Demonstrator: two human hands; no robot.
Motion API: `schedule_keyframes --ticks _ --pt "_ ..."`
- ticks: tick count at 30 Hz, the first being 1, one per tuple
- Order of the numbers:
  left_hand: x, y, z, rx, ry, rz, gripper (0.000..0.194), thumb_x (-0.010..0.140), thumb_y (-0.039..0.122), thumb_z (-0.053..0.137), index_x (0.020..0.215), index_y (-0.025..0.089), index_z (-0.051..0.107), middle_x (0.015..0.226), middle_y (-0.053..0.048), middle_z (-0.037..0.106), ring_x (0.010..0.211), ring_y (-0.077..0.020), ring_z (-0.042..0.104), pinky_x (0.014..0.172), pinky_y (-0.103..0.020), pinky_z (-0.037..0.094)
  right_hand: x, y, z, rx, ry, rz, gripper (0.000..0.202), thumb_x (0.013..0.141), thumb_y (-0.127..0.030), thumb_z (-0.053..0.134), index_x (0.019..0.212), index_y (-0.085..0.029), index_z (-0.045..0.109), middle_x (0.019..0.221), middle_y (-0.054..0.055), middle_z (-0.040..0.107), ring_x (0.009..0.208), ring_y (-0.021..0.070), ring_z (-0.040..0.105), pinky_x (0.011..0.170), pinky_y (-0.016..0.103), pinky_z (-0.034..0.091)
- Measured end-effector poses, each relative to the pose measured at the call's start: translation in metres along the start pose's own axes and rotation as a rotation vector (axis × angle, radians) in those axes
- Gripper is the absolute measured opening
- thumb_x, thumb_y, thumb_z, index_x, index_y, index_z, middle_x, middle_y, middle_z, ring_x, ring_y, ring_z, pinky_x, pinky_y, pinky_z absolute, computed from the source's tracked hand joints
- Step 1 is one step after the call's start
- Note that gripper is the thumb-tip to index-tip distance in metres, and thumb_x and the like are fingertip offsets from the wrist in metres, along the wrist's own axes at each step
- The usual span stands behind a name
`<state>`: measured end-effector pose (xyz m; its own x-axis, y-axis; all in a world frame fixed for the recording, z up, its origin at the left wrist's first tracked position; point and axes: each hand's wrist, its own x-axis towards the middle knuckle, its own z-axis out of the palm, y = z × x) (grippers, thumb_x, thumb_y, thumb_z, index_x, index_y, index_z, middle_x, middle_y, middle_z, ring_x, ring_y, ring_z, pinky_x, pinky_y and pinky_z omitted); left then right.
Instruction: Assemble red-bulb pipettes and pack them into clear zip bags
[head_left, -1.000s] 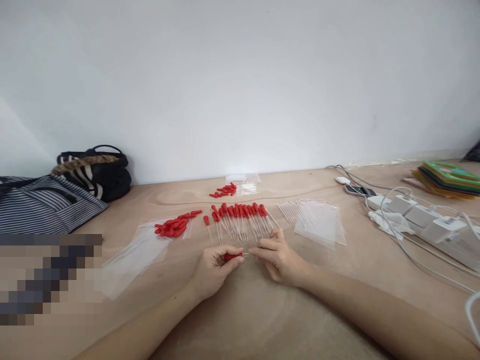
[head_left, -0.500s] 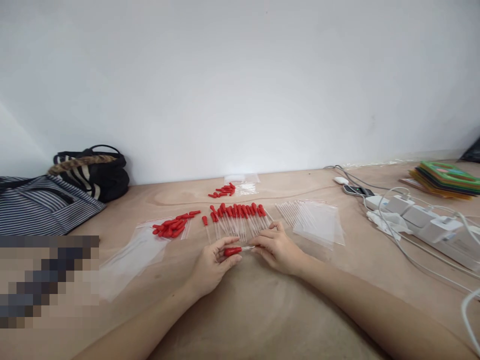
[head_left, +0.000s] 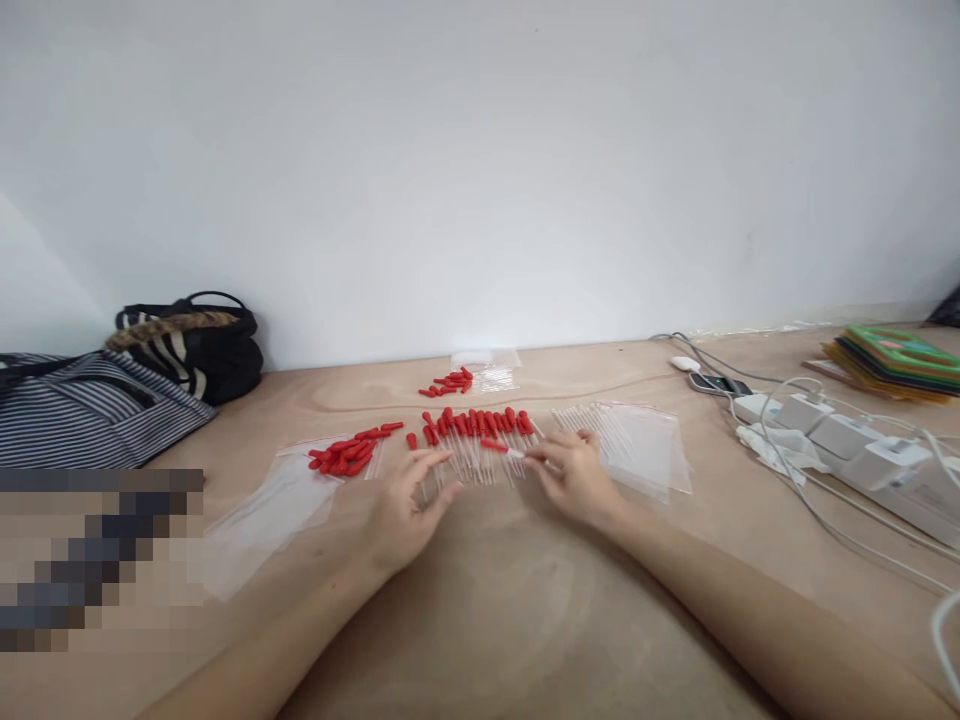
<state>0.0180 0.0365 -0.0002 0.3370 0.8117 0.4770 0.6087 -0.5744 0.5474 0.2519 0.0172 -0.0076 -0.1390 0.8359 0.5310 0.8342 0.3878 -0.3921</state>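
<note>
Your right hand [head_left: 574, 482] pinches a dropper [head_left: 493, 446] by its clear tube, between thumb and fingertips. The dropper juts out to the left of that grip, red bulb leading and tipped slightly away from you. Its long axis runs nearly sideways, across the row of droppers [head_left: 481, 424] behind it, whose bulbs lie at the far side and whose tubes point roughly toward you. In view it overlaps the row; whether it touches, you cannot tell from this angle.

The right hand is the nearer one, palm down, its forearm slanting in from the lower right. Your left hand [head_left: 401, 510] is bare of any object, thumb and forefinger spread in a C that opens to the right, apart from the bulb. Loose bulbs [head_left: 345, 456] lie to its left on the table [head_left: 510, 620].
</note>
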Motion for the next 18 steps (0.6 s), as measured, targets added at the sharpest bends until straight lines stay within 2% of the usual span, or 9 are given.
schedule_keyframes --ticks 2,3,6,11,15,18 --pt "0.009 -0.014 -0.014 0.23 0.13 0.027 0.022 0.078 0.032 0.049 0.087 0.018 0.063 0.091 -0.007 0.06 0.09 -0.0225 0.052 0.084 -0.035 0.039 0.01 0.013 -0.002 -0.072 0.063 0.253 0.022 0.08 -0.027 0.043 0.074 -0.021 0.064 0.075 0.002 0.064 0.079 0.0168 0.053 0.074 0.033 0.019" --pt "0.013 -0.022 -0.02 0.333 0.171 0.011 0.022 0.078 0.032 0.048 0.082 0.018 0.065 0.09 -0.007 0.061 0.09 -0.0231 0.052 0.085 -0.036 0.037 0.015 0.019 -0.003 -0.109 0.053 0.353 0.024 0.08 -0.028 0.042 0.073 -0.02 0.064 0.074 0.003 0.064 0.078 0.0175 0.054 0.074 0.033 0.019" --pt "0.02 -0.044 -0.037 0.591 0.18 -0.12 0.023 0.077 0.032 0.048 0.081 0.019 0.067 0.089 -0.008 0.06 0.085 -0.025 0.051 0.08 -0.037 0.037 0.027 0.032 -0.001 -0.221 -0.04 0.515 0.027 0.079 -0.028 0.04 0.072 -0.019 0.064 0.072 0.004 0.065 0.077 0.019 0.055 0.072 0.034 0.02" --pt "0.023 -0.06 -0.049 0.767 0.121 -0.253 0.023 0.076 0.036 0.05 0.083 0.022 0.067 0.093 -0.007 0.06 0.088 -0.0266 0.049 0.075 -0.035 0.036 0.033 0.037 0.005 -0.356 -0.133 0.549 0.028 0.079 -0.03 0.039 0.084 -0.018 0.064 0.076 0.01 0.065 0.086 0.0243 0.053 0.074 0.038 0.019" --pt "0.023 -0.06 -0.048 0.815 0.122 -0.271 0.029 0.075 0.042 0.05 0.087 0.022 0.066 0.096 -0.007 0.059 0.091 -0.027 0.048 0.075 -0.035 0.035 0.032 0.038 0.007 -0.393 -0.174 0.533 0.029 0.08 -0.031 0.039 0.088 -0.018 0.063 0.081 0.011 0.065 0.089 0.0252 0.052 0.075 0.039 0.02" --pt "0.023 -0.06 -0.044 0.85 0.11 -0.271 0.038 0.073 0.05 0.049 0.092 0.021 0.065 0.098 -0.009 0.058 0.094 -0.0289 0.046 0.073 -0.036 0.034 0.03 0.036 0.007 -0.403 -0.144 0.494 0.026 0.079 -0.031 0.041 0.088 -0.018 0.062 0.088 0.011 0.063 0.092 0.0255 0.049 0.074 0.039 0.021"
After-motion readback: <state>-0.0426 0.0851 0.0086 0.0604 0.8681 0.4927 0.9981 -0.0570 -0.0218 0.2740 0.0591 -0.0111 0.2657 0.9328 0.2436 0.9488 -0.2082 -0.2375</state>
